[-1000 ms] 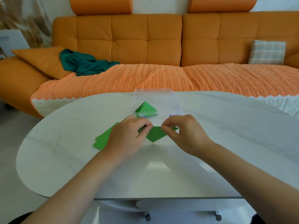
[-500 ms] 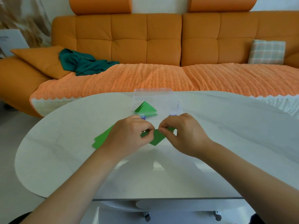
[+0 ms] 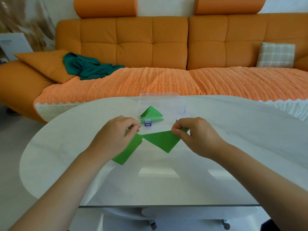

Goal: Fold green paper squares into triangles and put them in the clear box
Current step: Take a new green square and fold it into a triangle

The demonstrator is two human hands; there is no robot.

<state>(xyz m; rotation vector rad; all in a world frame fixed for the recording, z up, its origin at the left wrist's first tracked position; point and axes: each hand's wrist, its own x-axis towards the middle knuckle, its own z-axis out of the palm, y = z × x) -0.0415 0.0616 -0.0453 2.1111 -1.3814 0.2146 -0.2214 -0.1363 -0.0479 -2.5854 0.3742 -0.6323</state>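
We're in a home here, a living room. A big orange tufted sofa (image 3: 133, 47) fills the back wall, a ribbed orange throw (image 3: 150, 84) spread over its seat. A loose orange cushion (image 3: 45, 64) lies at the left, a teal garment (image 3: 90, 67) dumped beside it, and a plaid pillow (image 3: 275, 55) sits far right. Up front there's a white oval tabletop (image 3: 233, 130) on little casters (image 3: 225, 225).
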